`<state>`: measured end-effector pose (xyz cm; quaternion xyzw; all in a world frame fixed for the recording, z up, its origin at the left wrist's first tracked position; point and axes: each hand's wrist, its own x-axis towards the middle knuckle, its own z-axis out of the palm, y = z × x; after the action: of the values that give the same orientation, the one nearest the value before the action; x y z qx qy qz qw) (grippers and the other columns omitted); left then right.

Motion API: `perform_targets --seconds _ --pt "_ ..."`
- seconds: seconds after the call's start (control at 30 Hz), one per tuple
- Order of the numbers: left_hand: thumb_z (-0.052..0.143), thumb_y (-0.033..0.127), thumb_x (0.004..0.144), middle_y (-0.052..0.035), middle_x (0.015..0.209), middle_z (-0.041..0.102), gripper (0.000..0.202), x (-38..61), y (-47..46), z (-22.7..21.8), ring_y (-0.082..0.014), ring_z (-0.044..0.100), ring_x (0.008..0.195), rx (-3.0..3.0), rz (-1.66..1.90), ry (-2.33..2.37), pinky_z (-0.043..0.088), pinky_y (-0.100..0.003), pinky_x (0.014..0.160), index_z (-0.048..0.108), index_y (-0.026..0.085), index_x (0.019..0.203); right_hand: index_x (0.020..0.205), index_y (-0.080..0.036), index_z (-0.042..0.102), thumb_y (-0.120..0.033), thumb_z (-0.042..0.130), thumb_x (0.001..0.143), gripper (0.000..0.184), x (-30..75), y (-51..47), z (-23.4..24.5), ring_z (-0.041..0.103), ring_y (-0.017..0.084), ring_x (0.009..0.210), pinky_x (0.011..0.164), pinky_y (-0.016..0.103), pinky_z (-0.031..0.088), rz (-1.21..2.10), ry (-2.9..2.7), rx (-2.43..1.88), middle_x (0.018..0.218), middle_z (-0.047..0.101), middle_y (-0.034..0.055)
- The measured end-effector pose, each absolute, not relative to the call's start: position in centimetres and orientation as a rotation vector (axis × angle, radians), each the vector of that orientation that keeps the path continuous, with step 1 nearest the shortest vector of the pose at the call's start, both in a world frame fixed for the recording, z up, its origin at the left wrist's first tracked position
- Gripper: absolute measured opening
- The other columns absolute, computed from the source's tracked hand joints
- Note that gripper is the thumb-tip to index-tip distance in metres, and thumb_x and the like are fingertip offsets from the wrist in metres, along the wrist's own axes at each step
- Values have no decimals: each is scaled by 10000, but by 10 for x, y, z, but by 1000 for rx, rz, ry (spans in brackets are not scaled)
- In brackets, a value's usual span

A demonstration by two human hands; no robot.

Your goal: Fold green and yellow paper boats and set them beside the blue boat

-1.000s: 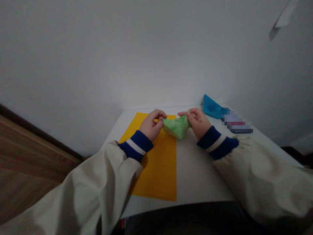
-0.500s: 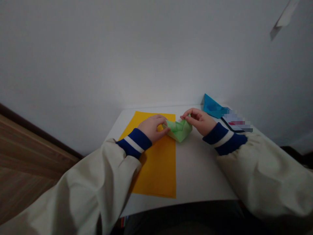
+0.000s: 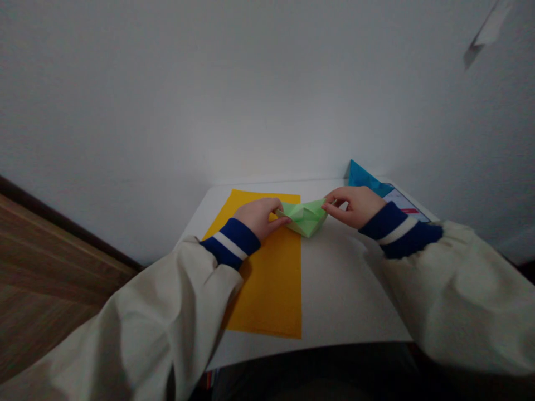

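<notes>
A folded green paper shape [image 3: 304, 216] lies low over the white table [image 3: 343, 289], stretched between both hands. My left hand [image 3: 258, 216] pinches its left end, fingers closed on the paper. My right hand [image 3: 354, 205] pinches its right tip between thumb and fingers. Under the left hand lies a flat orange sheet of paper [image 3: 271, 278].
A folded blue paper shape [image 3: 363, 177] stands at the table's back right, partly behind my right hand, with a flat card or device [image 3: 403, 203] beside it. A white wall rises right behind the table. Wooden floor shows at the left.
Both hands have pulled apart, the right one moving right. The green paper has flattened and stretched out longer between them, lower toward the table.
</notes>
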<state>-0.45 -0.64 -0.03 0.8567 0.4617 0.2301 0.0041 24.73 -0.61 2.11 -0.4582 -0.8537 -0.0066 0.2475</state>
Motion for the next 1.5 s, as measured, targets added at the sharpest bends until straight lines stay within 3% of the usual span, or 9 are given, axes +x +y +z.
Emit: perform_targets --seconds 0.1,0.23,0.57,0.67,0.83,0.93,1.07,1.27,1.5 --pt "601 441 768 -36 766 642 255 -6 -3 -5 -186 584 704 2628 770 1486 423 -290 632 594 186 770 690 -236 690 -490 585 738 279 257 -2 18 560 134 508 462 263 386 -17 -2349 -1367 625 673 12" --pt "609 475 742 -30 712 643 294 -8 1 -10 -178 581 661 2508 786 1541 426 -291 611 595 183 712 692 -268 709 -522 643 682 262 272 7 9 565 122 483 429 245 376 95 -2395 -1290 583 669 -13" --pt "643 451 705 -31 687 634 275 -11 5 -15 -184 571 645 2393 780 1597 422 -296 591 593 181 687 711 -251 701 -330 682 679 87 279 14 4 626 153 566 512 259 465 264 -2398 -1335 630 690 -8" --pt "594 396 772 -31 741 641 214 -10 1 -11 -181 586 692 2540 764 1473 431 -287 625 591 183 787 709 -235 690 -381 630 733 160 273 10 5 642 179 686 567 291 488 126 -2390 -1244 771 710 28" --pt "439 353 891 -31 795 656 202 -3 -13 6 -172 612 706 2849 622 1342 431 -253 598 574 202 901 803 -198 685 -387 573 803 220 254 -2 19 586 244 974 876 430 450 -385 -2435 -953 1048 669 80" --pt "429 320 903 -52 1098 635 189 1 -20 15 -175 629 872 2943 630 1283 467 -252 651 565 213 978 977 -180 653 -277 576 805 212 237 -12 27 475 265 1144 947 433 415 -616 -2419 -771 1141 629 75" --pt "409 343 917 -41 1355 469 218 4 -22 19 -190 597 1036 2987 603 1277 506 -276 722 570 227 1008 977 -128 620 -136 386 897 248 215 -23 31 559 192 956 839 363 464 -684 -2583 -510 985 662 97" --pt "408 305 922 -57 1307 519 232 6 -21 20 -191 579 1083 2998 534 1160 503 -305 815 555 210 1075 978 -129 598 -162 411 878 214 204 -27 35 600 187 782 667 307 433 -552 -2801 -1026 876 663 100" --pt "418 335 916 -15 1317 512 212 8 -28 23 -194 627 980 3021 444 1121 505 -285 732 574 218 1000 884 -201 660 -280 444 841 234 206 -27 42 625 207 801 625 299 411 -344 -2858 -1471 912 677 79"
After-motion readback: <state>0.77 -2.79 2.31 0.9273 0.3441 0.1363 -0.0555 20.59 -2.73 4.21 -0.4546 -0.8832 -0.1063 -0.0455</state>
